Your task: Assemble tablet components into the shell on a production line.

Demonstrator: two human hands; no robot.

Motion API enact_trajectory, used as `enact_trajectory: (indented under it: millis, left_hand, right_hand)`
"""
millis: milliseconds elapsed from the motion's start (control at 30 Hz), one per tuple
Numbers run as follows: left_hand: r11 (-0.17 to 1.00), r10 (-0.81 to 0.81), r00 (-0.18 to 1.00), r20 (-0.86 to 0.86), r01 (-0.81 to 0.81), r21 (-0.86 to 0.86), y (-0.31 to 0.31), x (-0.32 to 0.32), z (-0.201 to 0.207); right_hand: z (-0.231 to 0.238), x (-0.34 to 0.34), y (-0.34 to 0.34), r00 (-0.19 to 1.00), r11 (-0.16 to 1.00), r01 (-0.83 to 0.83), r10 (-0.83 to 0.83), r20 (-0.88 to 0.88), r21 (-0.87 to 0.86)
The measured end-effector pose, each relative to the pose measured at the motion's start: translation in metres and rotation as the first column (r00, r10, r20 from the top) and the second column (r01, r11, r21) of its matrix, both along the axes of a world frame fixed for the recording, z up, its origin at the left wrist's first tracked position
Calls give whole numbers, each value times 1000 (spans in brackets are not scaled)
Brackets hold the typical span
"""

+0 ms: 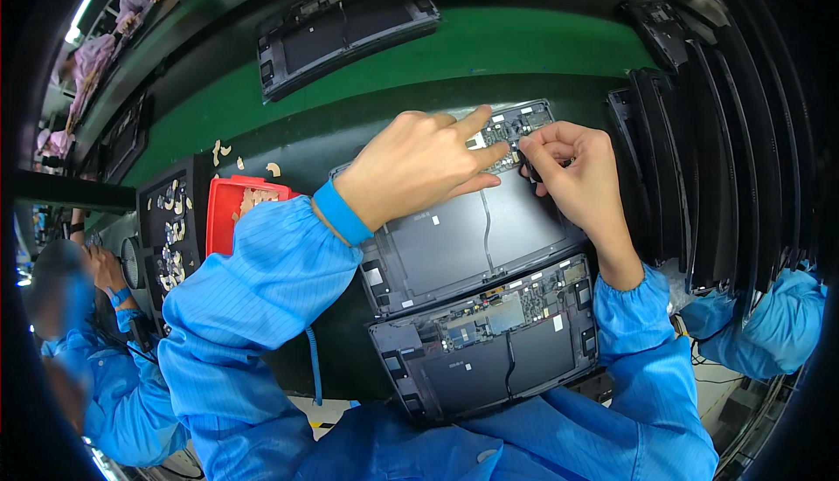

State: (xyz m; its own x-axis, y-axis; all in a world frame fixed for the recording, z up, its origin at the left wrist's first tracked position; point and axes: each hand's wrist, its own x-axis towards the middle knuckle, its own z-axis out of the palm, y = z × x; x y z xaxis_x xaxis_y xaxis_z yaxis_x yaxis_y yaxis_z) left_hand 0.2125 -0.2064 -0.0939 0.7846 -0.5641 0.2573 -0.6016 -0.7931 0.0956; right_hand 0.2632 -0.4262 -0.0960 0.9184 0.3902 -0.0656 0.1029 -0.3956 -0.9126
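Observation:
Two opened laptop bases lie one before the other on the bench. On the farther laptop base (440,245), a circuit board (529,117) is exposed along the far edge, beyond a flat dark battery. My left hand (419,162), with a blue wrist strap (342,212), reaches over it with fingers spread at the board. My right hand (572,171) pinches a slim dark tool (527,166) against the board's right part; its exact kind is mostly hidden by the fingers. Closer to my body is the nearer laptop base (476,372), tilted slightly, its board and battery also showing.
A red box (216,210) with small pale pieces stands left, beside a black tray (153,193) of small parts. Beyond, another opened laptop (350,31) rests on the green surface (516,40). Dark panels (664,166) stand upright at right. A co-worker's hand (105,269) shows left.

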Motion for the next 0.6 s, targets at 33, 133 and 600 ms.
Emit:
enact_trajectory:
  millis: [33, 133, 600]
  left_hand:
    - [1000, 2, 1000, 0, -2, 8, 0, 0, 0]
    - [1000, -12, 999, 51, 13, -3, 1, 1, -6]
    - [998, 24, 998, -54, -28, -58, 3, -1, 3]
  right_hand:
    - [0, 0, 0, 1000, 1000, 1, -1, -1, -4]
    - [0, -1, 2, 1000, 1000, 4, -4, 15, -15]
    - [2, 0, 5, 999, 999, -23, 24, 32, -33]
